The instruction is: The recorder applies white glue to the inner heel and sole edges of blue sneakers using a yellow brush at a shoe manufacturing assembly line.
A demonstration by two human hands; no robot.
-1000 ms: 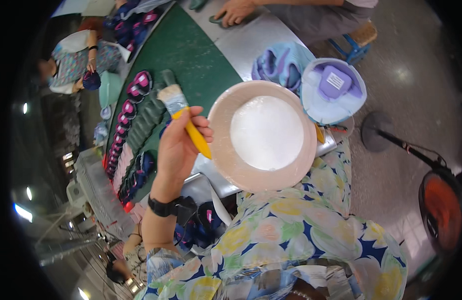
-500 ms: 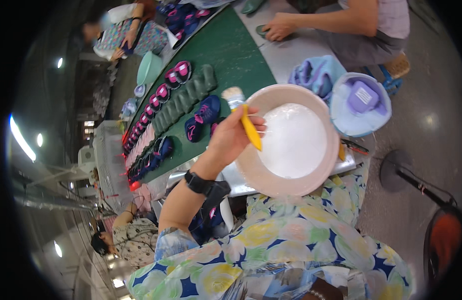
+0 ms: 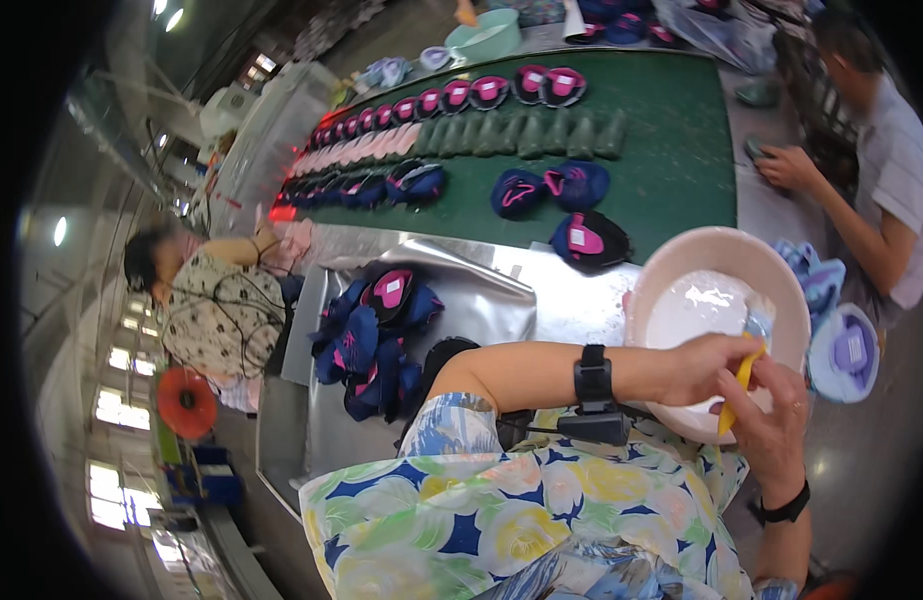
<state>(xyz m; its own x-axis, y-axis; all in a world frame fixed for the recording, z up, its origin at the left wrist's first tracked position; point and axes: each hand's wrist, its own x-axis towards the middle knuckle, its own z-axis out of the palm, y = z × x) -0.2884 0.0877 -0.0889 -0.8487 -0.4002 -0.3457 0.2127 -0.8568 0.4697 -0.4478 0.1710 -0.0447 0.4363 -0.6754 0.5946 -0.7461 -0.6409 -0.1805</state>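
Observation:
My left hand [image 3: 706, 365] is closed on a paintbrush [image 3: 744, 372] with a yellow handle, its head over the basin. My right hand [image 3: 769, 425] meets it from the other side, its fingers closed round the lower part of the same handle. Both hands are above the near rim of a pale pink basin [image 3: 643, 290] of white liquid [image 3: 696, 300]. Left of the basin sits a dark shoe upper [image 3: 591, 240] with a pink insole. Two navy shoe uppers [image 3: 549, 190] lie beyond it on a green conveyor belt [image 3: 671, 190].
Rows of pink-lined shoe uppers [image 3: 456, 97] and green shoe lasts [image 3: 526, 135] line the belt. Navy uppers [image 3: 356, 345] are piled on a metal tray at left. A light blue bag-lined tub [image 3: 851, 350] stands at right, near a seated co-worker [image 3: 891, 200].
The view has swung round. My left arm has reached across to the basin with the brush, and my right hand has come in and taken hold of its handle too.

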